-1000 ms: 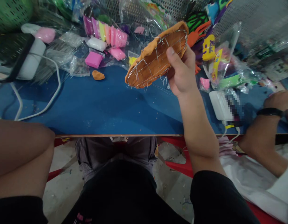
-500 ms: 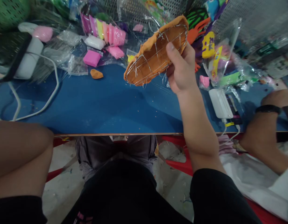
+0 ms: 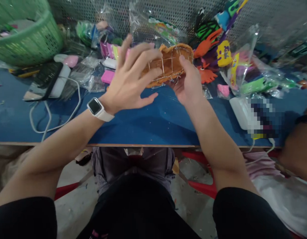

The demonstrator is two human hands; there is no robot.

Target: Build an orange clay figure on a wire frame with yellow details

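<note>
Fingers of the right hand point(image 3: 191, 83) are pinched on the right end of a long, hollow orange clay shell point(image 3: 172, 63) with thin silvery wire strung across it. Thumb on the inner face, other fingers mostly hidden behind. I see the shell held up over the far middle of the blue-topped desk point(image 3: 143, 127), hollow side toward my camera.

Left hand point(image 3: 132, 76): fingers spread wide, not gripping, back of the hand toward me, in front of the shell's left end and hiding it. I can't tell whether any fingertip touches. White-strapped smartwatch with a square dark screen point(image 3: 96, 108) on that wrist.

Right of the shell: orange clay crab-like figure point(image 3: 206, 73), orange claw-shaped clay piece point(image 3: 208, 42) farther back, then a yellow clay block with purple marks point(image 3: 224, 54). Nearer on that side I get a small pink clay lump point(image 3: 223, 90) and a white rectangular plastic box point(image 3: 239, 113) with cables; the patch beside it is pixelated.

Left side: bright pink wrapped block point(image 3: 107, 77) just beside the left hand, clear plastic packets point(image 3: 93, 78), looped white cable point(image 3: 79, 96), light green perforated plastic basket point(image 3: 43, 38) at far left.

Another person's forearm point(image 3: 296, 149) at the right edge.
</note>
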